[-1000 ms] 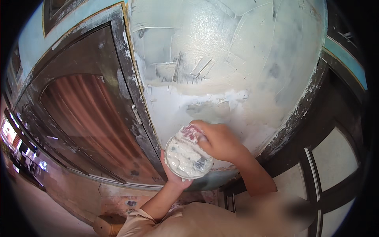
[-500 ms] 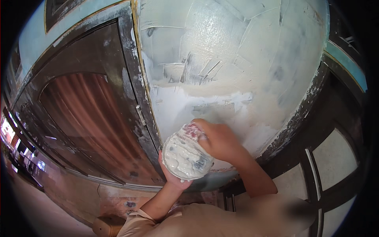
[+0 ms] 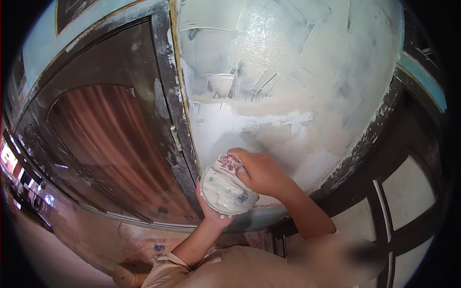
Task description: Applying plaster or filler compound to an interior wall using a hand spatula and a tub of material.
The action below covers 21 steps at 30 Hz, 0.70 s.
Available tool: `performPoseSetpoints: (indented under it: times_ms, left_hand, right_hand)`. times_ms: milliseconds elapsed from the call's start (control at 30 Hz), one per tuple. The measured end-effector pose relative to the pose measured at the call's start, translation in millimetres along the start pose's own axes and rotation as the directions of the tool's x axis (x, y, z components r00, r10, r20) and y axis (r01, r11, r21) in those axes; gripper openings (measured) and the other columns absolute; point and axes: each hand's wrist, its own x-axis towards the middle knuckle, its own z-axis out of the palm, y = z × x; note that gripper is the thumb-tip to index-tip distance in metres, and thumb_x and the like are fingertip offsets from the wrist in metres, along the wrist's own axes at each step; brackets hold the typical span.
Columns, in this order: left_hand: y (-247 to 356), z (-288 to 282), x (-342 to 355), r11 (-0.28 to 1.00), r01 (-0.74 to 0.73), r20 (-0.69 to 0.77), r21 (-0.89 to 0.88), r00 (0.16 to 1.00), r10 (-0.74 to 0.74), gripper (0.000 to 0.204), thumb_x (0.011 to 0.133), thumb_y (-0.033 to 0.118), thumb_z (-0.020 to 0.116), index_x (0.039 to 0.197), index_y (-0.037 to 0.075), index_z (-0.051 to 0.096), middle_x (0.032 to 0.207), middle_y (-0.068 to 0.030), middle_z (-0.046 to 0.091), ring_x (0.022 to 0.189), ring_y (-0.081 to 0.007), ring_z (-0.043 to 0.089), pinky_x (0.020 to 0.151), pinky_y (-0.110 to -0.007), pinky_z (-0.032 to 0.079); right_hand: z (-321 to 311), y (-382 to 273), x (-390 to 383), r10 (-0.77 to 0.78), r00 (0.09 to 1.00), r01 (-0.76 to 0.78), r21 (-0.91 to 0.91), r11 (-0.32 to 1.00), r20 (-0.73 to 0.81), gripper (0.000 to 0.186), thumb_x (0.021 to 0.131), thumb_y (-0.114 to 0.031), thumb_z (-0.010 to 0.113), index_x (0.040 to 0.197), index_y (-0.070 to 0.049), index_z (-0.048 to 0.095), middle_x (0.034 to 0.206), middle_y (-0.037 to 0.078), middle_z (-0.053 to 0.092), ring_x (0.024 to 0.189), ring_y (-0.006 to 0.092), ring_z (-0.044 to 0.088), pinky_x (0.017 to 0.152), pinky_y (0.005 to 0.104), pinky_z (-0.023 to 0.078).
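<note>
My left hand [image 3: 212,211] cups a round container of wet white putty [image 3: 224,194] from below and its left side, most of the fingers hidden beneath it. Over the top of the container, my right hand [image 3: 254,170] is closed on a putty-smeared reddish scraper [image 3: 230,162], which rests in the putty at the far rim. Both hands are low in front of a wall [image 3: 283,62] patched with uneven pale filler, with a whiter band just behind them.
A scuffed dark door [image 3: 139,53] with an arched reddish panel stands at the left, its worn frame beside the wall. At the right is another dark door [image 3: 403,192] with pale panels. A brown wooden object [image 3: 129,273], partly hidden, sits at the lower left.
The wall and left door frame have shifted rightward in the view. The scraper and my right hand have moved slightly over the container, and the putty's surface looks a little different.
</note>
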Motion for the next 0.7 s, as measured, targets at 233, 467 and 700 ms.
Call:
performPoseSetpoints:
  times_ms: [233,467,700]
  left_hand:
    - [9.5,8.5,-7.1,0.998,0.056,0.020,0.039,0.998,-0.057,0.074,0.092,0.069,0.038,0.143,0.017,0.048,0.144,-0.0081,0.052,0.129,-0.0328,0.051,0.109,-0.050,0.040]
    - [11.3,2.9,-7.7,0.998,0.041,-0.005,0.057,0.999,-0.041,0.077,0.091,0.071,0.035,0.142,0.015,0.050,0.142,-0.0097,0.053,0.128,-0.0331,0.053,0.109,-0.050,0.040]
    - [12.1,-1.9,-6.7,0.997,-0.003,-0.030,0.076,1.000,0.005,0.079,0.091,0.072,0.034,0.142,0.014,0.049,0.142,-0.0109,0.053,0.127,-0.0330,0.053,0.107,-0.049,0.041]
  right_hand:
    - [-10.1,-12.9,12.6,-0.009,0.979,0.031,-0.102,0.994,0.204,0.038,0.084,-0.013,0.057,0.122,-0.011,0.056,0.094,0.017,0.068,0.083,0.0392,0.065,0.071,0.0491,0.050]
    - [-8.9,-17.6,8.8,-0.020,0.936,0.054,-0.088,0.995,0.352,0.037,0.086,-0.016,0.059,0.123,-0.012,0.055,0.096,0.015,0.069,0.083,0.0388,0.065,0.070,0.0479,0.051]
    - [-4.6,-9.3,5.9,-0.104,0.930,0.139,-0.076,0.987,0.352,0.038,0.084,-0.014,0.061,0.122,-0.013,0.057,0.096,0.013,0.069,0.083,0.0363,0.066,0.069,0.0458,0.051]
